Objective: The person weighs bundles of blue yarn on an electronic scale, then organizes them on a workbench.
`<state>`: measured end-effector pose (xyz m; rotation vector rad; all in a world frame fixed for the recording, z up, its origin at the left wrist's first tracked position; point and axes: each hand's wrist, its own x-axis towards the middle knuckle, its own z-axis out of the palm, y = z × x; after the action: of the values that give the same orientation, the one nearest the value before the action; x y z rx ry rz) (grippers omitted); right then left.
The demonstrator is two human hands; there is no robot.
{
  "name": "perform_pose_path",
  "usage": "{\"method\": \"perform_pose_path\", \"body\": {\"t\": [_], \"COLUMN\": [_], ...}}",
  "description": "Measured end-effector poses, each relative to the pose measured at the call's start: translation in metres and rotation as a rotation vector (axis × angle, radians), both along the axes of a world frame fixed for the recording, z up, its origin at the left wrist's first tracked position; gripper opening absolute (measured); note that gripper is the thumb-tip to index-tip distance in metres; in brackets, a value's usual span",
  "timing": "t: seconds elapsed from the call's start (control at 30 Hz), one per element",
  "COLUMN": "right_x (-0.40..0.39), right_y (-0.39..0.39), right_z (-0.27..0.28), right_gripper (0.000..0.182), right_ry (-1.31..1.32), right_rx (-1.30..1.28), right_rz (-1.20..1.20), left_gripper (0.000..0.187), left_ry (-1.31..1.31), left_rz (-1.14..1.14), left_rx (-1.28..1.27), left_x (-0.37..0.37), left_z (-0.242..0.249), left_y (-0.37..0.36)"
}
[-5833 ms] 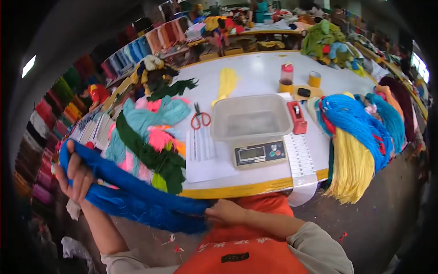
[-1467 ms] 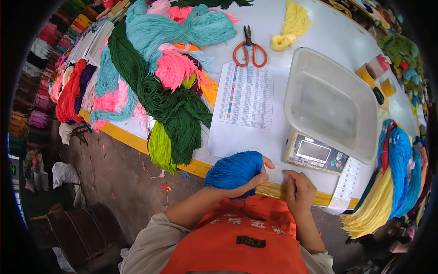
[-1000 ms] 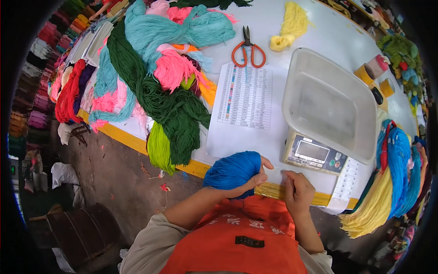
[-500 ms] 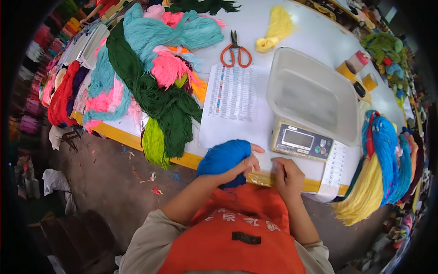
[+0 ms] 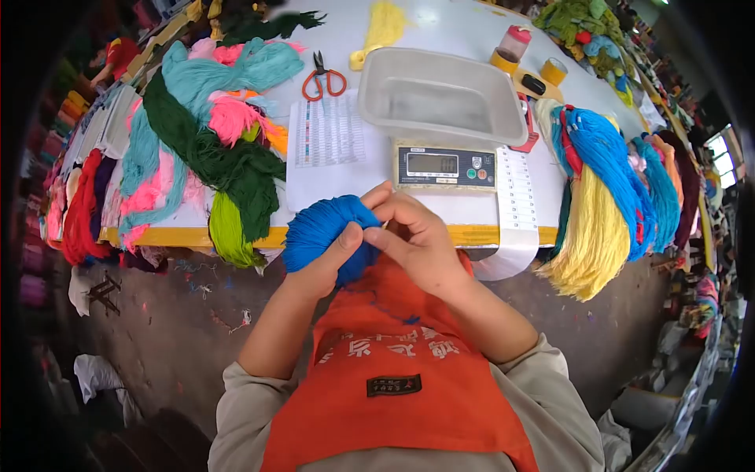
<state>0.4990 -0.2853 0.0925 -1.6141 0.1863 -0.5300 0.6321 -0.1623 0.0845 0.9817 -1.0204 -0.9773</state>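
white table [image 5: 440, 23] | one scale [image 5: 445, 167], one scissors [image 5: 322, 76] | left hand [image 5: 334, 256] grips one blue skein [image 5: 321, 230] | right hand [image 5: 415, 236] pinching it

An orange apron [image 5: 393, 354] is worn over a beige long-sleeved top [image 5: 550, 393], seen from the head-mounted camera. A line of pale characters is printed across the apron's chest, and a small dark label is stitched beneath it; the wording cannot be read, perhaps because of lens distortion. The sleeves are pushed up towards the elbows, so that both forearms are left bare. The left hand [image 5: 330, 263] and the right hand [image 5: 417, 240] are ungloved.
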Motion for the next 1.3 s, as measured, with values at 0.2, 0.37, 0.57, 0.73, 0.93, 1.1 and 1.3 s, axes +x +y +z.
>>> {"method": "perform_pose_path", "body": {"t": [0.2,0.37,0.57,0.73,0.93,1.1,1.3], "right_x": [-0.015,-0.024,-0.017,-0.034,-0.096,-0.214,-0.266], "right_y": [0.003,0.005,0.006,0.002,-0.022,-0.08,-0.129], "right_z": [0.015,0.03,0.011,0.033,0.037,-0.001,0.0], "right_gripper": [0.006,0.006,0.004,0.012,0.02,0.019,0.031], "right_ry": [0.036,0.12,-0.124,0.104,0.148,0.279,0.435], "right_rx": [0.103,0.438,-0.274,0.509,0.154,0.356,0.188], "right_rz": [-0.06,-0.04,-0.186,0.09,0.1,-0.392,-0.596], "left_gripper": [0.037,0.034,0.041,0.037,0.029,0.018,0.022], "left_ry": [0.047,0.255,0.172,0.239,0.35,0.784,0.703], "left_rz": [0.121,0.173,0.188,0.064,-0.121,0.245,0.338], "left_rx": [0.024,0.002,0.007,0.061,0.251,-0.226,-0.123], "left_x": [-0.019,-0.033,-0.032,-0.02,0.016,0.113,0.162], "left_z": [0.011,0.009,0.011,-0.013,0.007,0.043,0.057], "left_y": [0.005,0.003,0.005,0.023,0.085,0.165,0.182]}}
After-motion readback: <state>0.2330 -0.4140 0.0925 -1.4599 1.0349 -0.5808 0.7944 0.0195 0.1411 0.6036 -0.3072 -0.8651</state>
